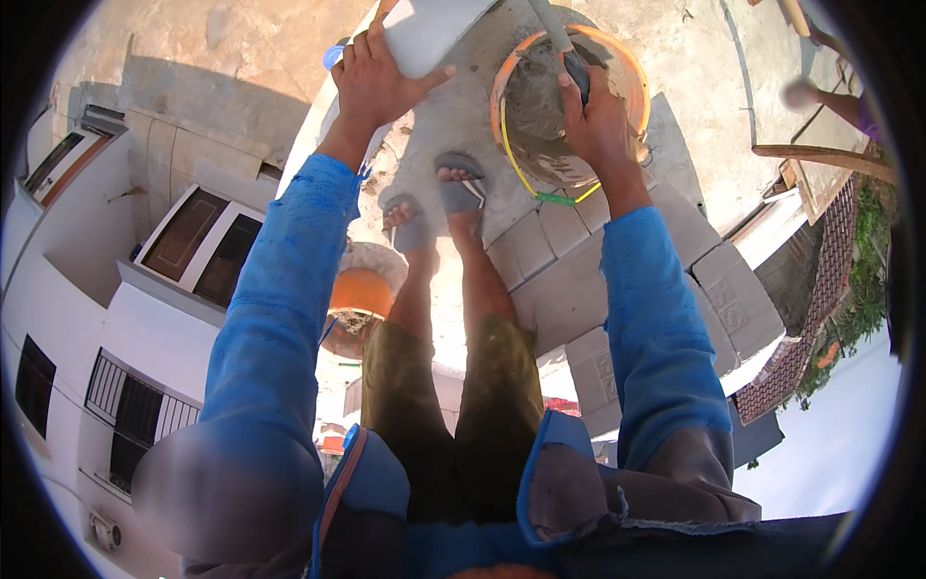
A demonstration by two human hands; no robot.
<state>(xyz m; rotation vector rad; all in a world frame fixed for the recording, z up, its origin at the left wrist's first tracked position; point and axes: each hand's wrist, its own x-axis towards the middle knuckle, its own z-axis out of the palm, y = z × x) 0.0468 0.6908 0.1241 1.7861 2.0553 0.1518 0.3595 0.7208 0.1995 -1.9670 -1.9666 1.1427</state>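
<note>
My left hand (374,85) is spread at the edge of a pale grey block (434,37), its thumb stretched out over the near face. Whether it bears on the block or only touches it, I cannot tell. Fingers wrapped, my right hand (606,130) grips the dark handle of a grey tool (552,21); the tool's far end runs out of the top of the picture. Below and around that hand stands an orange bucket (641,82) with a yellow bail and a green grip. Wet grey mortar (532,92) fills much of it.
Stacked grey blocks (564,289) lie right of my legs. A second orange bucket (362,289) is by my left leg. My sandalled feet (461,183) stand on the dusty floor. Another person's arm (844,104) shows at the right, near a wooden plank (820,159).
</note>
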